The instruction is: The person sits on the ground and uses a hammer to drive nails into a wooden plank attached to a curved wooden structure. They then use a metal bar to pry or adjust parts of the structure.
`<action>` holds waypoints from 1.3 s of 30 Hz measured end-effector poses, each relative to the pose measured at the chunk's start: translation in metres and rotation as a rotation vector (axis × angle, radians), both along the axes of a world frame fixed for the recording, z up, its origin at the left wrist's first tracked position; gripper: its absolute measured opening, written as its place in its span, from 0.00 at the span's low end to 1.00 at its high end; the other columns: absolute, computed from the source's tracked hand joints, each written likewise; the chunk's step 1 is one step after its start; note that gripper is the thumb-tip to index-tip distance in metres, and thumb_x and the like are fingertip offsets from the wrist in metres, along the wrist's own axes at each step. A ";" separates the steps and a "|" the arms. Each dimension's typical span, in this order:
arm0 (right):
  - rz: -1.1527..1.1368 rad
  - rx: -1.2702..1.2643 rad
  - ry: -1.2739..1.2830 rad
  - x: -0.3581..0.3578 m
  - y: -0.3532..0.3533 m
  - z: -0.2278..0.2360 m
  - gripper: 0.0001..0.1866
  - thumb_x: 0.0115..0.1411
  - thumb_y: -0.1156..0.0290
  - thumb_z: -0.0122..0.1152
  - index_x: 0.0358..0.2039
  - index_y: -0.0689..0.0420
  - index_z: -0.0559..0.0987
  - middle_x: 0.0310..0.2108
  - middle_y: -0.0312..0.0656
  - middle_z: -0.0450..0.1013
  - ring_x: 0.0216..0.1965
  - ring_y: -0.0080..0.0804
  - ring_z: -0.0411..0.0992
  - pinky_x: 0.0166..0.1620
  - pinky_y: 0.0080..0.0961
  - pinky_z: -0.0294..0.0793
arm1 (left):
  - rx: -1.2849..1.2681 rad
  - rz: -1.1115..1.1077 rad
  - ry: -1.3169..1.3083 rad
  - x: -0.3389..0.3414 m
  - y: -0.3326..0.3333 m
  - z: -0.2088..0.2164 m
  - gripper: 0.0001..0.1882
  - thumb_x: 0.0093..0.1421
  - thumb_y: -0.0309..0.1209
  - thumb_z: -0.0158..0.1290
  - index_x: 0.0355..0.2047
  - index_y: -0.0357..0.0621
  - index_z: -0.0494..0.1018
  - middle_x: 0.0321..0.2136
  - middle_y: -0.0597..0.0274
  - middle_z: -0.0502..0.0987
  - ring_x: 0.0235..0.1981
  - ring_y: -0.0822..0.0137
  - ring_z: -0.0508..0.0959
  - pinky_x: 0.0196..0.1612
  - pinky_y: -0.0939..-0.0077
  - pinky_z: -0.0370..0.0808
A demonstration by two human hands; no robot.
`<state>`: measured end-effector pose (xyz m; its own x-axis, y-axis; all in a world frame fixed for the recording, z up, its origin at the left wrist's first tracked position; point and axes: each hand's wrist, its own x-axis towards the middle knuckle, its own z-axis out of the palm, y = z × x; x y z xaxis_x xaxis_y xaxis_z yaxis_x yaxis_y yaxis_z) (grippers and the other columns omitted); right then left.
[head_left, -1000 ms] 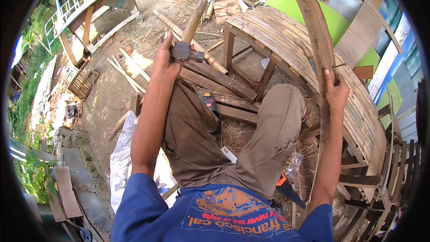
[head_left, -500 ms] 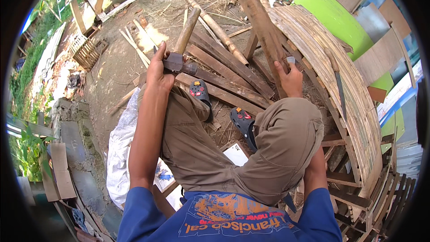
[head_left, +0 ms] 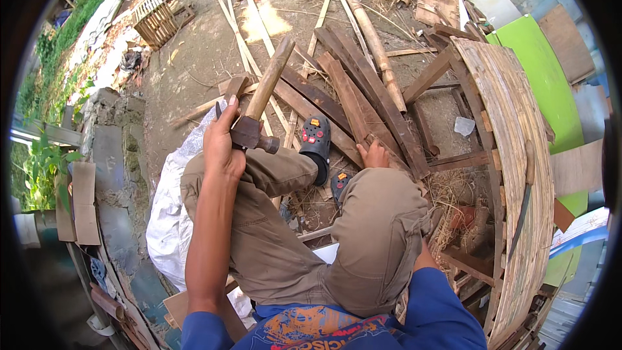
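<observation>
My left hand [head_left: 223, 146] is closed round a hammer [head_left: 254, 137] at its dark metal head. The wooden handle [head_left: 269, 83] points up and away from me. Beyond my right knee, my right hand [head_left: 374, 155] is closed on the near end of a brown wooden plank [head_left: 343, 91]. That plank lies tilted across other dark boards [head_left: 372, 87] on the ground. My knee and the plank hide part of the right fingers.
To the right stands a slatted wooden bench [head_left: 512, 110] with a long-bladed knife [head_left: 523, 201] on it. A bamboo pole [head_left: 369, 32] lies beyond the boards. On my left are a white sack [head_left: 170, 227] and a low concrete wall [head_left: 113, 175]. A slatted crate [head_left: 154, 21] lies farther off.
My right hand has come down and left with the plank, which was raised beside the bench and now rests among the boards. The left hand keeps the hammer. The view has shifted.
</observation>
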<state>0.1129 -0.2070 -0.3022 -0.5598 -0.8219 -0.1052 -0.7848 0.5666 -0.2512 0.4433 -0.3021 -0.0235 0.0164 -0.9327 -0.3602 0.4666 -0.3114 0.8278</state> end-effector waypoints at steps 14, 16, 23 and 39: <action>0.139 0.015 -0.105 -0.040 0.042 0.014 0.37 0.49 0.45 0.73 0.48 0.62 0.75 0.48 0.55 0.73 0.51 0.54 0.72 0.51 0.48 0.71 | -0.083 0.011 -0.328 -0.001 0.017 -0.008 0.13 0.59 0.35 0.65 0.33 0.40 0.74 0.23 0.69 0.75 0.21 0.78 0.73 0.25 0.81 0.72; 0.159 0.014 -0.108 -0.091 0.062 0.028 0.27 0.50 0.53 0.74 0.42 0.61 0.79 0.44 0.54 0.76 0.48 0.52 0.74 0.49 0.44 0.73 | -0.113 -0.044 -0.360 -0.004 0.013 -0.009 0.14 0.60 0.36 0.65 0.33 0.39 0.74 0.24 0.68 0.76 0.22 0.78 0.74 0.25 0.81 0.72; -0.031 -0.243 -0.169 -0.142 0.091 0.211 0.18 0.61 0.59 0.67 0.25 0.63 0.81 0.15 0.39 0.74 0.17 0.21 0.72 0.24 0.25 0.67 | -0.179 -0.026 -0.296 -0.005 0.017 -0.017 0.16 0.60 0.39 0.65 0.34 0.37 0.76 0.26 0.63 0.78 0.25 0.77 0.76 0.25 0.80 0.73; 0.191 -0.155 -0.550 -0.137 0.091 0.167 0.17 0.63 0.60 0.64 0.31 0.64 0.81 0.19 0.38 0.75 0.21 0.21 0.72 0.27 0.24 0.70 | -0.120 -0.138 -0.505 -0.008 0.026 -0.028 0.17 0.60 0.40 0.65 0.36 0.37 0.75 0.26 0.62 0.79 0.20 0.77 0.74 0.22 0.82 0.71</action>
